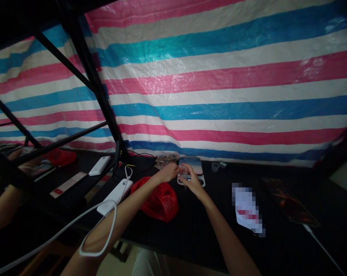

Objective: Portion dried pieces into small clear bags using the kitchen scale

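Observation:
My right hand (192, 181) has its thumb and fingers curled round a small clear plastic cup (183, 171). My left hand (171, 172) is closed at the cup's left side; what its fingers pinch, if anything, is too small to make out. Both hands are over a small flat device like a digital scale (202, 181), with a grey-blue top and dark round spots along its pale front edge. A red plastic bag (163, 201) lies crumpled under my left forearm. Behind my left hand rests a heap or bag of small brownish bits (164, 161).
Another clear cup (215, 167) stands right of the device. A white power bank (116, 196) with a looped cable lies left. Rightward are a blurred white packet (247, 211) and a phone (294, 203) on a cable. Black frame bars (90, 73) divide off another person's arm (6, 205).

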Demonstrator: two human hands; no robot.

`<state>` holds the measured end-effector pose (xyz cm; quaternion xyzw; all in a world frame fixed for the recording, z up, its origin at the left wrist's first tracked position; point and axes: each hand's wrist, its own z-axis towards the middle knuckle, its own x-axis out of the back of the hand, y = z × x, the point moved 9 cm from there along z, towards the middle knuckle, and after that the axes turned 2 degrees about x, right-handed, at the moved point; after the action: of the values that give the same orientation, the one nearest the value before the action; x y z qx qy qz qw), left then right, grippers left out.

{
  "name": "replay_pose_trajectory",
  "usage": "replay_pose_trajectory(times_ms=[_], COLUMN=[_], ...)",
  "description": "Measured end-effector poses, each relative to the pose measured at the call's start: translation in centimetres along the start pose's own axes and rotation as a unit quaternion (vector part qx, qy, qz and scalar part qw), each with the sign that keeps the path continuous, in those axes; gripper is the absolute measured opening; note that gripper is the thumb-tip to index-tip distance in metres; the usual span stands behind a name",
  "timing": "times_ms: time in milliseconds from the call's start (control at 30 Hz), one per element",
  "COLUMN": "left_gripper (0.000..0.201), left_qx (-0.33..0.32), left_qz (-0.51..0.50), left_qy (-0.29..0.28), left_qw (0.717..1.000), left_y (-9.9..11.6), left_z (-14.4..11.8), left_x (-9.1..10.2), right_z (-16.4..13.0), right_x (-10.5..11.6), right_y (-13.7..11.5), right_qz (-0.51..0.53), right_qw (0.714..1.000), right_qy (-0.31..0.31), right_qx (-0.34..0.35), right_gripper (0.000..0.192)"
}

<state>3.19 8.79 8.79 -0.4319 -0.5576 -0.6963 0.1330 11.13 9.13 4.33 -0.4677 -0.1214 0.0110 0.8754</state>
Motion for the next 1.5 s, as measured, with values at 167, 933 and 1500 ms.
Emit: replay_pose_trajectory(times_ms=[167,933,1500], left_gripper=[0.044,0.05,0.047], left_qx=[0.047,-0.03,-0.015], left_qz=[-0.019,-0.402,-0.39], left_qy=[-0.048,0.204,0.151], left_qw=[0.998,0.892,0.908], left_y=[-1.5,1.0,2.0], left_z=[0.0,3.9,4.2], left_x=[-0.5,2.1,1.6], right_z=[0.1,-0.2,0.0], right_x=[-0.1,-1.6,-1.9], right_y=[0.6,1.4,2.0], right_qz=[-0.009,0.086,0.174], right_qw=[1.0,0.994,0.981], right_qy=[-0.014,-0.031,-0.011], right_qx=[-0.004,-0.06,-0.08], right_gripper=[0.044,0.048,0.044])
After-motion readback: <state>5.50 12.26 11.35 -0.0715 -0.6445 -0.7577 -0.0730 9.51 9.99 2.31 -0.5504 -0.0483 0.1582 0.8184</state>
